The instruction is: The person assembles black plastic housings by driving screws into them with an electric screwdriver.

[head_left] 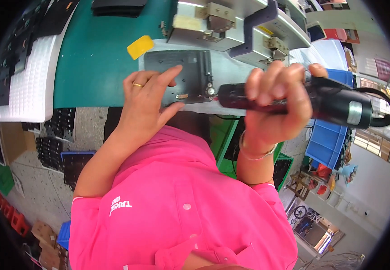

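My left hand [147, 96], with a gold ring on one finger, grips the near left edge of a flat dark grey metal plate [181, 67] that lies on the pale bench top. My right hand [276, 101] is wrapped around a black electric screwdriver [325, 101] with a silver band. The tool lies nearly level, and its tip touches a screw point at the plate's right edge [210, 91]. My pink shirt fills the lower middle of the view.
A green mat [96, 49] covers the bench to the left, with a yellow tag [140, 46] on it. White foam trays [26, 81] holding black parts lie far left. Grey metal fixtures [231, 27] stand behind the plate. Blue bins [329, 135] sit at the right.
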`<state>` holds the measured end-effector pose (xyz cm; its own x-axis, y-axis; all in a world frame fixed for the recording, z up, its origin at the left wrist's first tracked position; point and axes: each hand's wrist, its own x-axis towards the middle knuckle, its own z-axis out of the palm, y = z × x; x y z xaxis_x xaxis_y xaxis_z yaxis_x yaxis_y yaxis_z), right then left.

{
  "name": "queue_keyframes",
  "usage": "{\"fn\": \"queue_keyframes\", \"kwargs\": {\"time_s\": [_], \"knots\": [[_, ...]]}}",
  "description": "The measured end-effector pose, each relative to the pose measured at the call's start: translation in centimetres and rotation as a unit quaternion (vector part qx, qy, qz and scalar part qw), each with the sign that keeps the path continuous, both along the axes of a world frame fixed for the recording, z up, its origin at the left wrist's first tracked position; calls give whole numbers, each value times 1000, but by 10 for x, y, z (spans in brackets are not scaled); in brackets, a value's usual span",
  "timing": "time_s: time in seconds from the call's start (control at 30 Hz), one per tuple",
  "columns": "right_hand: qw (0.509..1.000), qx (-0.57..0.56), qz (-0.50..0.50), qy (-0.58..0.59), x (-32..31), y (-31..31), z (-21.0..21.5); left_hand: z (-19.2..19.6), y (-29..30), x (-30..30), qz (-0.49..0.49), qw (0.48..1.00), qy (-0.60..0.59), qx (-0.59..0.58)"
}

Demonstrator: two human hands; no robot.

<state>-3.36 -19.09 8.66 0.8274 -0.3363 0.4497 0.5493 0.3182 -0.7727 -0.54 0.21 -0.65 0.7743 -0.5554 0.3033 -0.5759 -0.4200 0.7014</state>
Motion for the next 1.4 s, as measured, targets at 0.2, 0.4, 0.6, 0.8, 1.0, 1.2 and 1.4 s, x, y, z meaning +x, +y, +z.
{"fn": "queue_keyframes", "kwargs": {"time_s": [0.2,0.4,0.6,0.8,1.0,1.2,1.4], "knots": [[996,-92,17,4,5,38,-31,-2,2,0,4,1000,-6,-14],[992,-120,22,3,7,42,-38,-5,2,-1,9,999,-20,-25],[992,-119,26,20,8,43,-39,-8,3,-1,7,1000,-2,-8],[982,-185,10,41,11,46,-37,-9,4,-1,12,1000,-14,-11],[981,-188,-39,-7,13,57,-47,-4,8,0,-1,1000,-5,6],[981,-186,-49,-22,15,57,-46,9,22,22,7,997,-32,76],[979,-194,-57,-2,7,56,-52,9,21,31,-29,991,-42,122]]}}
